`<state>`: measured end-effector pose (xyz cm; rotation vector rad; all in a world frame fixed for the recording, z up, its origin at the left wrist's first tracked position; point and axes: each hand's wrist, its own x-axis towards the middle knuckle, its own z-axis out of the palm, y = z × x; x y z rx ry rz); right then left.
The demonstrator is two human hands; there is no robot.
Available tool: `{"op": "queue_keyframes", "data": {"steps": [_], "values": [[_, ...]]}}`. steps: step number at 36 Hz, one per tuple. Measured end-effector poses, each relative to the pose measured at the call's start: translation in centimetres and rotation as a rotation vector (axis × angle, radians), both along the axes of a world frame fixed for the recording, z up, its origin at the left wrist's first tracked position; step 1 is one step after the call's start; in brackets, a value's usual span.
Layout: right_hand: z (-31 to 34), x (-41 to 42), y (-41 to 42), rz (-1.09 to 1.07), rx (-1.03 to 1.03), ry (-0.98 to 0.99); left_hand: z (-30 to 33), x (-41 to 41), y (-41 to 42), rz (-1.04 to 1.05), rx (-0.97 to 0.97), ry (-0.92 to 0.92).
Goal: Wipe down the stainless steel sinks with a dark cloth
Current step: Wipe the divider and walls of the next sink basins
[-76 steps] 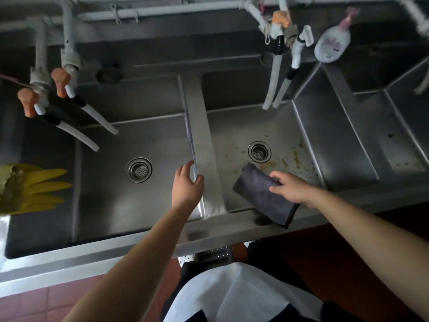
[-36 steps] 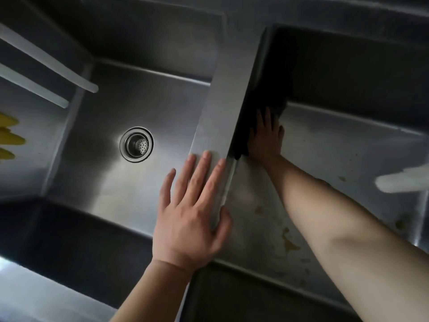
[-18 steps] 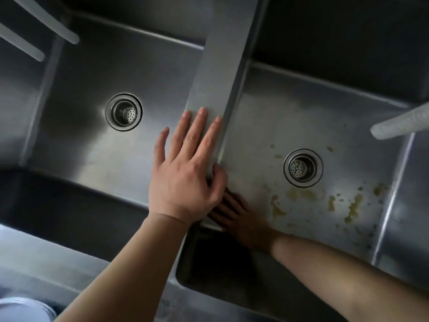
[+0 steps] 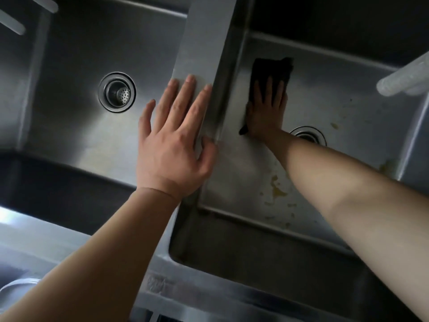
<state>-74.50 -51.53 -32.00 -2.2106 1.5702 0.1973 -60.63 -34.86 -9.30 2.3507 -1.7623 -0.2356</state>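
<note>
Two stainless steel basins lie below me, split by a flat steel divider (image 4: 204,43). My left hand (image 4: 173,140) rests flat on that divider, fingers straight, thumb over its right edge. Deep in the right basin (image 4: 348,108), my right hand (image 4: 267,110) presses the dark cloth (image 4: 271,70) flat against the basin floor near the divider wall, fingers spread on top of it. The cloth sticks out beyond my fingertips. Yellowish stains (image 4: 276,189) mark the right basin's floor near its front. The left basin (image 4: 81,124) looks clean.
A round drain strainer (image 4: 117,91) sits in the left basin; the right basin's drain (image 4: 307,135) is partly covered by my forearm. White hose ends hang at the top left (image 4: 14,26) and right edge (image 4: 404,80). A white dish rim (image 4: 16,287) shows bottom left.
My right hand slid the cloth from the near left corner of the right basin away from me along the divider wall. My left hand stays on the divider.
</note>
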Motion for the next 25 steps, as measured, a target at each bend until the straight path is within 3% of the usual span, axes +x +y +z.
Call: {"op": "queue_keyframes", "data": {"steps": [5,10,17,25], "values": [[-0.2,0.4,10.0,0.118,0.044,-0.133,0.2,-0.1,0.0,0.018,0.018,-0.012],[0.2,-1.3,22.3,0.315,0.142,-0.131,0.2,-0.2,0.0,0.020,0.022,-0.006],[0.3,-11.8,18.9,0.900,0.004,-0.014,0.4,-0.4,0.1,0.025,0.001,0.017],[4.3,-28.4,16.9,0.753,0.032,0.279,0.4,-0.6,0.3,0.018,-0.019,0.008]]}}
